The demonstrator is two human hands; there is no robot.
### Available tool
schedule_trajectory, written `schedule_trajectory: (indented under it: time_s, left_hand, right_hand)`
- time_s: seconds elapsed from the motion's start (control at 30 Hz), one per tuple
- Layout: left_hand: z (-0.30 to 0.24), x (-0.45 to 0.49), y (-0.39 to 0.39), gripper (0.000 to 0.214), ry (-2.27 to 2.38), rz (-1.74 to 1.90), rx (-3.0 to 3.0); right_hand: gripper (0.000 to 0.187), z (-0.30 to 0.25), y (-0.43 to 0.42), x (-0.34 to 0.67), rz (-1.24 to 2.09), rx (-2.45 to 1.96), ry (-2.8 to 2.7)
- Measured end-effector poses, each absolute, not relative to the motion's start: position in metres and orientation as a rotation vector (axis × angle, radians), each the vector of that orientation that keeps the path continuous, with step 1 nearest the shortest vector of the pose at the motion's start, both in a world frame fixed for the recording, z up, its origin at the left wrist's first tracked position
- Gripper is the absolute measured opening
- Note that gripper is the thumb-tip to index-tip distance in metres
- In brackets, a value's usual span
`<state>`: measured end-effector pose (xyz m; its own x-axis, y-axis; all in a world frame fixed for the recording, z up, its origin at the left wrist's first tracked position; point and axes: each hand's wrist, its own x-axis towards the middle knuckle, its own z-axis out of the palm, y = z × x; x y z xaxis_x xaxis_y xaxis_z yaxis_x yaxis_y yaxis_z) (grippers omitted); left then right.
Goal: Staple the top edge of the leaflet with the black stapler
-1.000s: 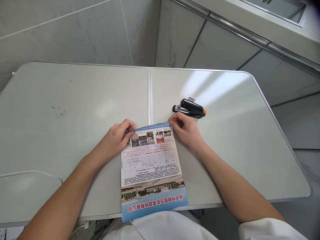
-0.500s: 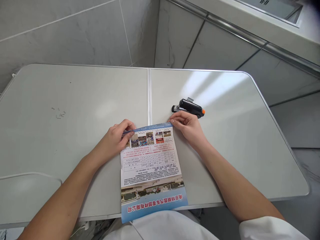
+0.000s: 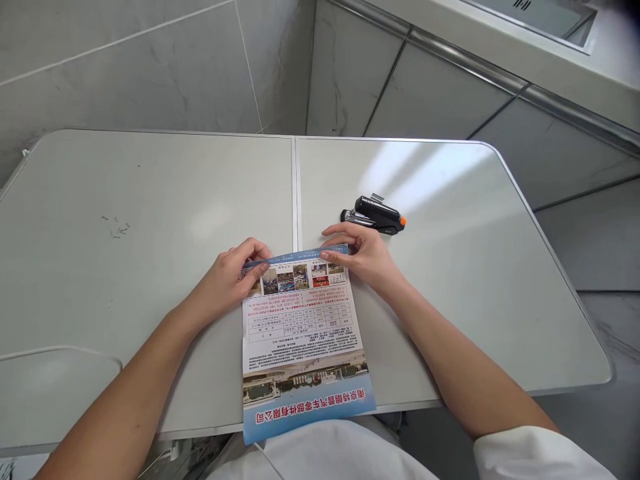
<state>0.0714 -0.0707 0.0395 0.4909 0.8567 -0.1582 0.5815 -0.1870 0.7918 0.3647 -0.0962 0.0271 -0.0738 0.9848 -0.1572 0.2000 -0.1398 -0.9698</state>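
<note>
A printed flyer point(image 3: 305, 333) with a blue band, photos and red and black print lies upside down before me, its near edge hanging over the table's front. Its far edge shows a narrow folded blue strip. My left hand point(image 3: 243, 272) pinches the far left corner between thumb and fingers. At the far right corner, my right hand point(image 3: 363, 253) has its thumb on top of the strip, and its fingers reach past the edge. Just beyond the right hand lies a black stapler point(image 3: 375, 213) with an orange end, apart from the flyer.
The white folding table point(image 3: 210, 173) has a seam down its middle. Several loose staples point(image 3: 117, 228) are scattered on its left half. A white cable point(image 3: 65, 347) runs at the lower left. Behind stand a grey tiled wall point(image 3: 150, 73) and a counter with a sink point(image 3: 540, 20).
My right hand has slid a little left along the flyer's far edge, its thumb now lying over the folded strip. The left hand keeps its hold on the left corner.
</note>
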Motion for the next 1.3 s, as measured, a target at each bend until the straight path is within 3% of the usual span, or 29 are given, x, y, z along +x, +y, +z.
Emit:
schedule_trajectory:
  time_s: [0.33,1.0,1.3]
  left_hand:
    - [0.040,0.073,-0.071,0.018,1.180,0.417,1.864]
    - [0.038,0.069,-0.069,0.019,1.194,0.436,1.833]
    - [0.039,0.073,-0.071,0.018,1.175,0.424,1.832]
  right_hand:
    - [0.030,0.028,-0.098,0.358,1.272,-1.395,-1.245]
    - [0.037,0.025,-0.095,0.395,1.422,-1.361,-1.123]
    - [0.038,0.028,-0.099,0.365,1.397,-1.372,-1.207]
